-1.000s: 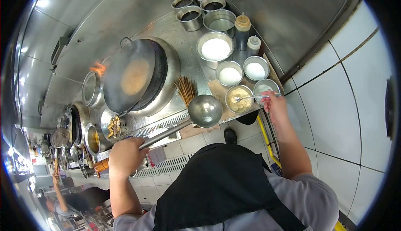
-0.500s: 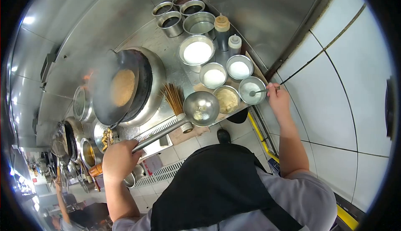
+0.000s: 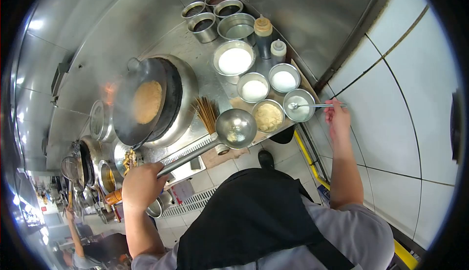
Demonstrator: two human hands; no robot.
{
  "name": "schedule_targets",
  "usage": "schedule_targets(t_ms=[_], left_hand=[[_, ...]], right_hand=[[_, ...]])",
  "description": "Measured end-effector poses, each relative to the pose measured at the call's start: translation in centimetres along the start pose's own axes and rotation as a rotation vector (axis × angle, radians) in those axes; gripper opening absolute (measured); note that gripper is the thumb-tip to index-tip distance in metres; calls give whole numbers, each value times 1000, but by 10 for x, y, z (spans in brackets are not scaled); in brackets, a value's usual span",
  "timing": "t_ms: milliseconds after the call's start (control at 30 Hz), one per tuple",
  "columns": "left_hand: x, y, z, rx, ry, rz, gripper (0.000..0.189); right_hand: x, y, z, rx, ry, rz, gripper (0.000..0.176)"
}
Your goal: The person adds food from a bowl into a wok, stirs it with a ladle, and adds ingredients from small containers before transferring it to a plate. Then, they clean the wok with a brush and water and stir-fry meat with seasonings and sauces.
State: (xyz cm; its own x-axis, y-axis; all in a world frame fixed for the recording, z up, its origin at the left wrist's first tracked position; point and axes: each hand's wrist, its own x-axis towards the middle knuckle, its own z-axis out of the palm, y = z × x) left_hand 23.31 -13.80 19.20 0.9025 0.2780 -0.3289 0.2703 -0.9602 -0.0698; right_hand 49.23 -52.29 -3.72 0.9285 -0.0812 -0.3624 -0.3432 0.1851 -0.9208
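Observation:
My left hand (image 3: 143, 186) is closed round the handle of a metal ladle (image 3: 236, 123). The ladle's round bowl hangs beside the seasoning bowls, with a little pale yellow seasoning at its bottom. Between the fingers of my right hand (image 3: 338, 118) is a thin metal spoon (image 3: 317, 105). White powder sits on its tip, over a steel bowl (image 3: 299, 115) of white seasoning at the counter's right corner. Next to that bowl stands one with yellowish powder (image 3: 268, 117). Two bowls of white grains, one (image 3: 254, 88) nearer the stove and one (image 3: 284, 78) near the wall, stand behind.
A steaming wok (image 3: 139, 101) with brown food tilts on the burner at left. A bamboo brush (image 3: 207, 114) stands by the ladle. Squeeze bottles (image 3: 263, 35) and several sauce pots (image 3: 202, 27) line the back. A tiled wall (image 3: 386, 123) bounds the right. Another person's arm (image 3: 74, 233) shows lower left.
My right hand has drawn the spoon up from inside the bowl and a little to the right; powder now shows on its tip. My left hand and the ladle have hardly moved.

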Motion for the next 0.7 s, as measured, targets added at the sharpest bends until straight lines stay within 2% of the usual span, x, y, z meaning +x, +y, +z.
schedule_targets(t_ms=[100,167,200,267,300,400,433,500,533,567,633,667,700], left_hand=[[0,2,0,-5,-17,-24,22],[1,3,0,0,-28,-40,22],[2,3,2,-1,-24,-32,22],[4,6,6,-17,-4,-26,23],[5,5,8,-21,-3,-33,23],[3,5,12,-85,1,-48,27],[0,1,16,-93,7,-65,27],[-6,-13,32,-278,55,-62,27],[-10,-18,43,-334,92,-108,31],[-15,-20,49,-339,112,-146,31],[-17,-18,59,-567,128,-315,32],[-13,-21,72,-642,184,-325,31],[-6,-25,88,-714,239,-331,31]], right_hand=[[-18,-24,12,104,-92,55,27],[-30,-31,26,140,-291,31,26],[-36,-28,36,138,-303,35,26],[-46,-21,55,-302,-253,-347,25],[-47,-17,58,-304,-261,-348,25],[-43,-8,66,-360,-368,-60,27],[-35,5,60,-367,-385,-67,27],[-14,37,46,-702,-355,-352,34],[-27,18,52,-840,-286,-407,42],[-31,12,54,-836,-324,-430,42],[-31,3,62,-1123,-9,-1109,39],[-34,0,76,-1103,-39,-1140,39],[-42,-3,92,-954,-249,-941,38]])
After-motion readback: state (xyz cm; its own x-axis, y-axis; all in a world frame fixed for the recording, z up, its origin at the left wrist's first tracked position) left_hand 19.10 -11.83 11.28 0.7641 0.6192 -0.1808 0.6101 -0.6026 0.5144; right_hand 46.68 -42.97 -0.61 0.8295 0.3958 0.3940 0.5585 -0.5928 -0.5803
